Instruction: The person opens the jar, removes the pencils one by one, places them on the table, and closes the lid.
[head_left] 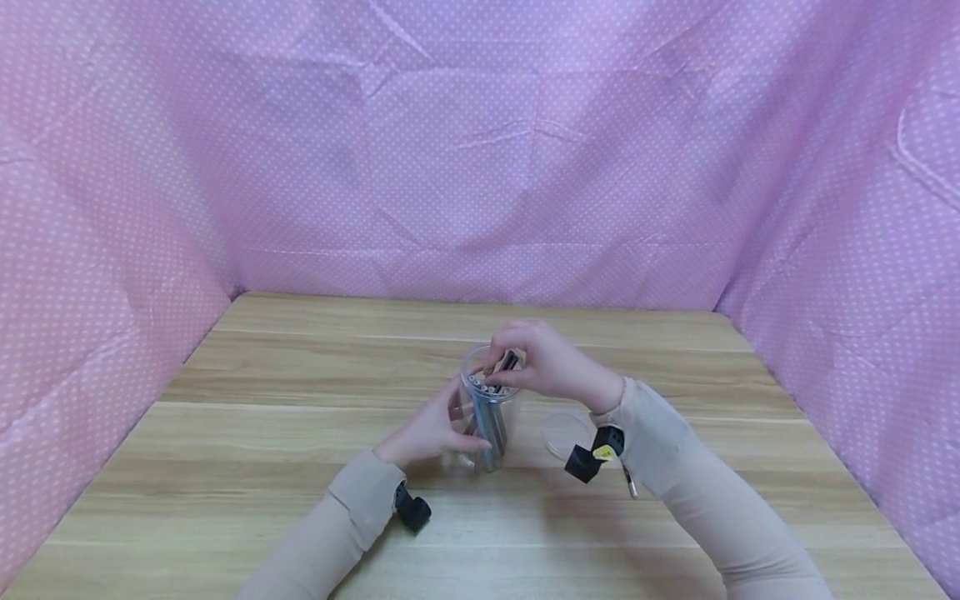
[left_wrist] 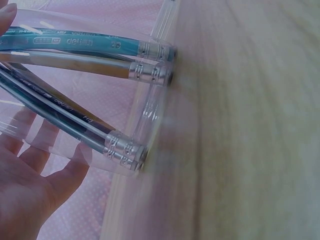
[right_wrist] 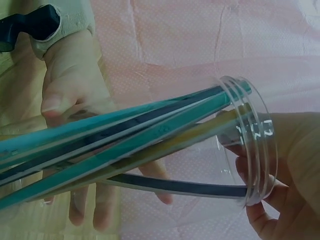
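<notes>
A clear plastic jar (head_left: 514, 413) stands on the table, leaning slightly in the head view. Several pencils (head_left: 489, 423) are inside it, teal, black and brownish; the left wrist view shows their metal eraser ends (left_wrist: 151, 73) at the jar's base. My left hand (head_left: 429, 431) holds the jar low on its side, thumb in front and fingers around behind. At the jar's mouth, my right hand (head_left: 551, 364) reaches over the rim and pinches a dark pencil (head_left: 509, 362) between thumb and fingers. In the right wrist view, a black pencil (right_wrist: 190, 187) runs apart from the bundle toward those fingertips.
A clear round lid (head_left: 564, 435) lies on the wooden table (head_left: 300, 375) right of the jar, partly behind the right wrist's camera (head_left: 585, 462). Pink dotted cloth (head_left: 480, 167) hangs around the back and sides of the table.
</notes>
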